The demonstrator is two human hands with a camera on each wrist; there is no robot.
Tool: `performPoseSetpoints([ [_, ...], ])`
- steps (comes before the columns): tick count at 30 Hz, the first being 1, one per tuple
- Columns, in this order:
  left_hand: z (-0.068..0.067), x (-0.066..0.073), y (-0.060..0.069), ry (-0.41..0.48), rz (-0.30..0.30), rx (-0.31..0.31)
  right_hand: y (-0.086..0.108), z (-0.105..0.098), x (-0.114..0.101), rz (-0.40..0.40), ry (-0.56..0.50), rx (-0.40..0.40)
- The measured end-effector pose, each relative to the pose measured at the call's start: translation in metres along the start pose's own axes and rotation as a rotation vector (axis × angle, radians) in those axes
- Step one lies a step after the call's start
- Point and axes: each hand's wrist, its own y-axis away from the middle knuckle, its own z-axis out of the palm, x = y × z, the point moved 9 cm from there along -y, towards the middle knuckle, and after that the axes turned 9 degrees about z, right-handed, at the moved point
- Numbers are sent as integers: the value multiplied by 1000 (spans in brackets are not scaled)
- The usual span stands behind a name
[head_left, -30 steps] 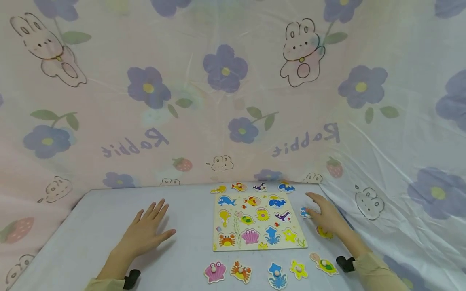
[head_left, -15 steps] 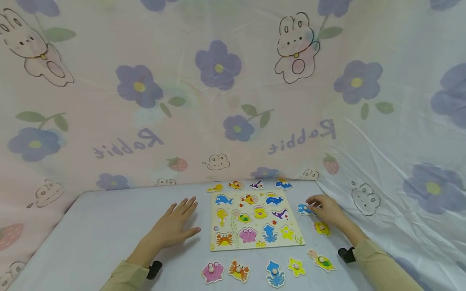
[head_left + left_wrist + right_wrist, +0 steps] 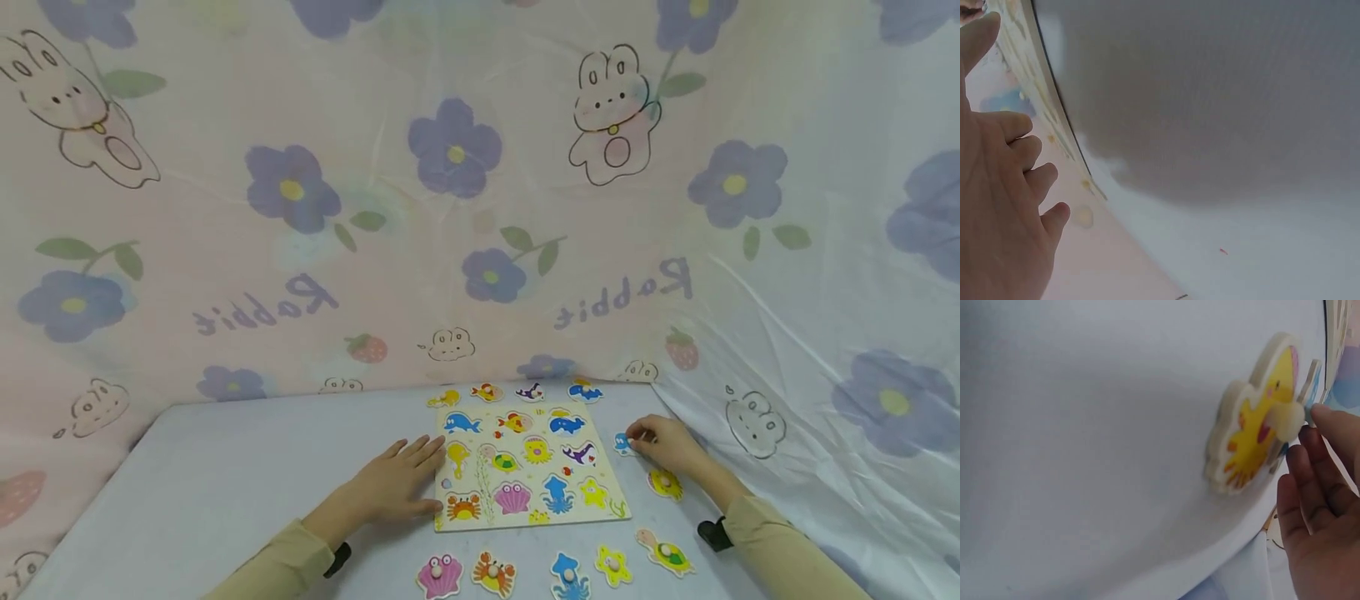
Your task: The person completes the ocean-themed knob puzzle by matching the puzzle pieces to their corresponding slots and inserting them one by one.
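The puzzle board [image 3: 528, 521] with sea-animal pictures lies on the white table. At its left edge is my left hand [image 3: 393, 486], fingers spread, fingertips at the rim; the left wrist view shows this hand [image 3: 1007, 181] beside the board edge [image 3: 1054, 94]. Right of the board, my right hand [image 3: 671, 446] pinches a blue piece [image 3: 622, 443] between thumb and index finger. In the right wrist view the hand [image 3: 1325, 506] is at the blue piece [image 3: 1312, 384], largely hidden behind a yellow piece [image 3: 1247, 434] with a knob.
Fish [image 3: 487, 392], shark [image 3: 530, 392] and whale [image 3: 585, 391] pieces lie along the board's far edge. Nearer me are shell [image 3: 439, 577], crab [image 3: 494, 574], squid [image 3: 570, 577], star [image 3: 613, 566] and turtle [image 3: 666, 552] pieces. A patterned curtain [image 3: 360, 308] hangs behind the table.
My left hand has moved right to the board's left edge. My right fingers have closed at the blue piece. The head view has shifted slightly.
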Motion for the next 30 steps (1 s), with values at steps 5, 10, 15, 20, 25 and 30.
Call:
performPoseSetpoints([
  [5, 4, 3, -4, 21, -4, -55, -4, 2, 2, 11, 10, -1],
  [10, 7, 3, -3, 15, -18, -80, -7, 1, 0, 1, 0, 3],
  [15, 15, 4, -2, 16, -6, -87, -6, 3, 0, -1, 4, 1],
  [20, 22, 3, -1, -2, -11, -88, -6, 5, 0, -17, 11, 8],
  [25, 24, 3, 0, -7, -2, -94, -7, 5, -1, -2, 19, 7],
  [30, 25, 4, -1, -7, 4, -97, -8, 3, -6, 3, 9, 23],
])
